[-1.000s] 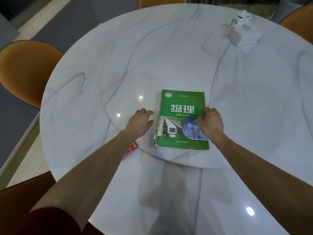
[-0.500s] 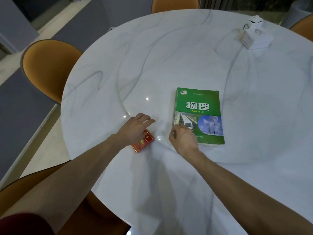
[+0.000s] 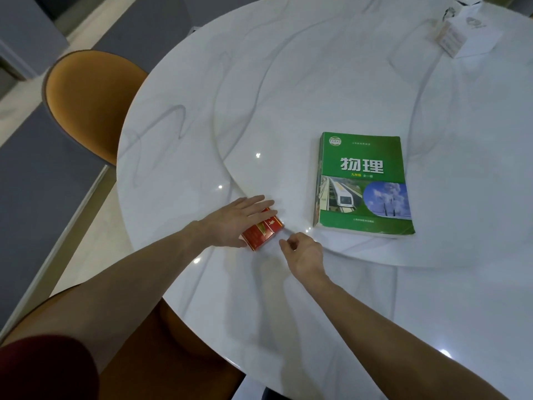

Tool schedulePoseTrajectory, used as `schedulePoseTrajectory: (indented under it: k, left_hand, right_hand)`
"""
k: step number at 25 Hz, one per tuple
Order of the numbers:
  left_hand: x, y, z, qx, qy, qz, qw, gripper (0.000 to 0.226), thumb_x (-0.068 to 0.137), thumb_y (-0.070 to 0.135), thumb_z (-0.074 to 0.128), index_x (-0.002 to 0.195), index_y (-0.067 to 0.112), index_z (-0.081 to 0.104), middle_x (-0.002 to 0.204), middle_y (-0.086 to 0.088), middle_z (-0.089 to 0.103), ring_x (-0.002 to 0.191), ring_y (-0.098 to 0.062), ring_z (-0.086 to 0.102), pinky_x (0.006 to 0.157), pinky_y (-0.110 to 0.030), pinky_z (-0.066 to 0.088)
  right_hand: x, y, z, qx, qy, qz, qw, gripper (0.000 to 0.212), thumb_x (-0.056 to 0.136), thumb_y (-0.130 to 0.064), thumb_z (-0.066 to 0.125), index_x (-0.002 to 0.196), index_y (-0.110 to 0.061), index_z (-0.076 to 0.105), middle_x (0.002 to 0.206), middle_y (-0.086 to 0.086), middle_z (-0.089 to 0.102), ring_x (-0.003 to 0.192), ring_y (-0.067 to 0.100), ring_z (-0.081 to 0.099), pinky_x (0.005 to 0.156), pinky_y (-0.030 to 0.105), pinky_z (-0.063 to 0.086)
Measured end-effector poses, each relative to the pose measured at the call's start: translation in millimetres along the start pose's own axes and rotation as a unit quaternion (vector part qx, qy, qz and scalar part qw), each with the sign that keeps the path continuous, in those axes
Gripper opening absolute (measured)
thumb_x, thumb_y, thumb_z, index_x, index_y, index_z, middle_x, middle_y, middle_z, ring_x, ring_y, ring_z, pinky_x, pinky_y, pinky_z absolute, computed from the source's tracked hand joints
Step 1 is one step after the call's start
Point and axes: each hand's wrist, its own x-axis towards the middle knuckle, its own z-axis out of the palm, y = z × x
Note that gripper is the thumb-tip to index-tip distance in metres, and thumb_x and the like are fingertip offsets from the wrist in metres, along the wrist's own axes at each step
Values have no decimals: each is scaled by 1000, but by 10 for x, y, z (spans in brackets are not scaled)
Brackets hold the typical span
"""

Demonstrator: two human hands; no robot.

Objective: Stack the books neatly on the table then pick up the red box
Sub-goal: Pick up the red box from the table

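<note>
A stack of books with a green cover on top (image 3: pixel 363 183) lies flat on the raised round centre of the white marble table (image 3: pixel 288 82). A small red box (image 3: pixel 264 230) lies on the table's outer ring, left of the books. My left hand (image 3: pixel 235 220) rests flat over the box's left part, fingers stretched out and covering it in part. My right hand (image 3: pixel 302 252) hovers just right of the box, fingers loosely curled and holding nothing, apart from the books.
A white tissue box (image 3: pixel 461 33) stands at the far right of the table. An orange chair (image 3: pixel 86 102) stands to the left, another orange chair (image 3: pixel 144 356) under the near edge. The table's near rim curves close to my arms.
My right hand left the books' lower corner and moved down-left beside the red box. My left hand spread flat over the box. The view swung left.
</note>
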Motion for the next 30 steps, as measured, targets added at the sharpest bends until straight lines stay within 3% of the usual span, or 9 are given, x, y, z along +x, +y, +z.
schedulePoseTrajectory:
  k: [5,8,10,12,16,22,27,30]
  left_hand:
    - [70,-23,139,-49,-6,-3,999,94,80,34,70,149,20,8,160,-2,4,148,-20,0,119,-33,14]
    - [42,27,175,-82,44,-4,996,85,81,33,67,148,15,18,158,-7,17,145,-22,18,110,-28,31]
    - [5,69,202,-81,64,-14,995,84,81,33,67,147,14,19,156,-9,19,138,-23,34,97,-25,43]
    - [-16,122,249,-91,66,-34,993,84,82,36,66,147,14,18,157,-9,16,130,-23,44,88,-28,50]
    - [-23,216,335,-93,85,-48,991,85,81,43,65,146,12,20,156,-10,18,129,-23,45,82,-29,53]
    - [-99,323,176,-84,120,-33,989,87,76,47,67,143,6,28,151,-18,29,129,-30,46,83,-32,54]
    - [-47,587,-185,-87,188,-10,978,85,73,41,74,139,3,36,145,-25,35,124,-34,51,75,-34,58]
    - [85,830,-378,-82,225,11,971,79,76,40,72,138,3,39,146,-25,33,131,-34,43,84,-37,58]
  right_hand:
    - [82,-57,178,192,-27,64,979,34,87,-20,63,115,-3,57,99,9,61,86,18,57,84,31,50]
    - [113,-113,281,268,-23,83,959,14,84,-14,67,95,-10,59,84,2,61,75,16,57,73,25,50]
    - [121,-116,328,288,-14,88,953,14,83,-11,68,89,-14,56,79,-2,61,73,14,59,72,23,48]
    - [124,-109,356,308,-10,105,945,18,82,-8,68,93,-14,56,83,0,62,76,14,61,79,28,53]
    - [161,-117,352,351,-2,139,926,17,82,2,63,92,-8,53,77,2,60,84,25,60,93,46,53]
    - [44,-134,138,372,7,103,922,12,85,0,60,90,-9,53,102,22,66,91,36,66,83,44,58]
    - [-106,-152,-335,384,15,45,922,15,87,-1,58,92,-14,51,104,21,64,92,37,67,78,41,58]
    - [-194,-80,-681,361,33,-2,932,15,89,-1,56,94,-15,51,104,21,63,94,37,65,84,47,57]
